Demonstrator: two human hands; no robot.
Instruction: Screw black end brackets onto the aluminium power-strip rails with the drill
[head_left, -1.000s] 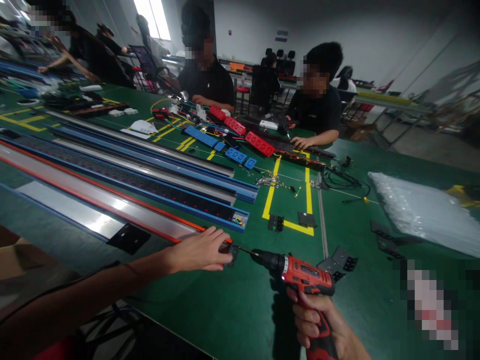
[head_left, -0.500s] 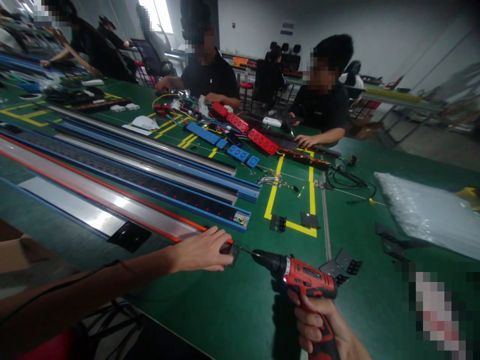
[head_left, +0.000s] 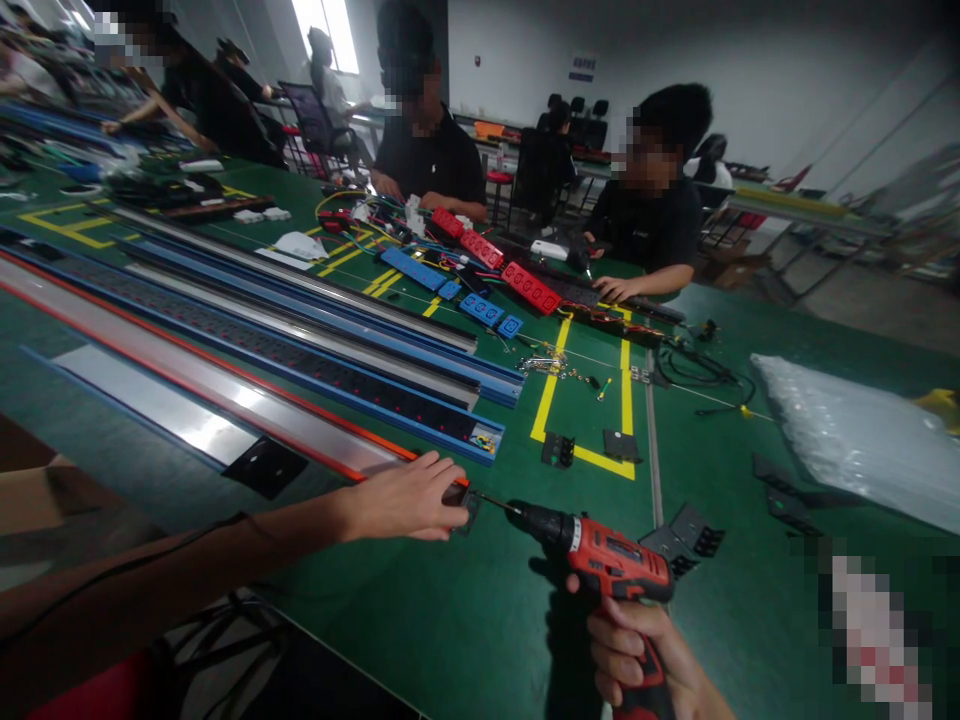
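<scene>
Drill point(head_left: 626, 560), red and black, sits in the clenched right hand point(head_left: 630, 650) over the near edge of the green table point(head_left: 450, 620). Its long bit point(head_left: 499, 502) points at a small black end piece point(head_left: 466, 520) on an orange-edged rail point(head_left: 247, 400); whether they touch, I cannot tell from here. The left hand point(head_left: 412, 498) grasps that rail end, fingers curled over it. The rail runs slantwise toward the table's left end, just beside a blue rail point(head_left: 352, 387). Farther in, loose screws point(head_left: 546, 365) lie by yellow tape point(head_left: 540, 405), with blue sockets point(head_left: 480, 308) and red sockets point(head_left: 529, 287) beyond. Bubble wrap point(head_left: 855, 430) covers part of the right side. At the far edge, two people point(head_left: 431, 160) in black sit working.
</scene>
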